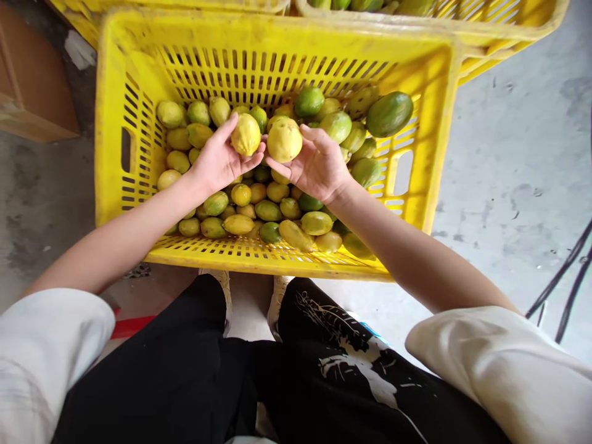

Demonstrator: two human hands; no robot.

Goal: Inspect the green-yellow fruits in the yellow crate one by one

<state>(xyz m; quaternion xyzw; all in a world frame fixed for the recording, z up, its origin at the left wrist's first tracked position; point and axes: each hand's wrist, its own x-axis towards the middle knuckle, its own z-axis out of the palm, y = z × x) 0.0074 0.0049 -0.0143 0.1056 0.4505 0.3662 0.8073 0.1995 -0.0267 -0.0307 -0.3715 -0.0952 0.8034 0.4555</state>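
Over a yellow plastic crate [277, 31] of lemons, my two hands are side by side, palms turned up. My left hand [222, 157] is closed around a yellow lemon [246, 134] with a bumpy end facing me. A rounder, paler yellow lemon [284, 140] rests in my right hand [321, 160], between the thumb and the fingers. The two fruits are close together near the crate's middle. Below them lie many loose lemons, yellow to green, among them a yellow one [238, 224] and a large dark green one [390, 115] at the right.
Behind stands another yellow crate [509, 31] with green fruit in it. A cardboard box [34, 80] sits on the floor at the far left. Black cables [562, 277] run along the right edge. My shoes are just below the crate's near rim.
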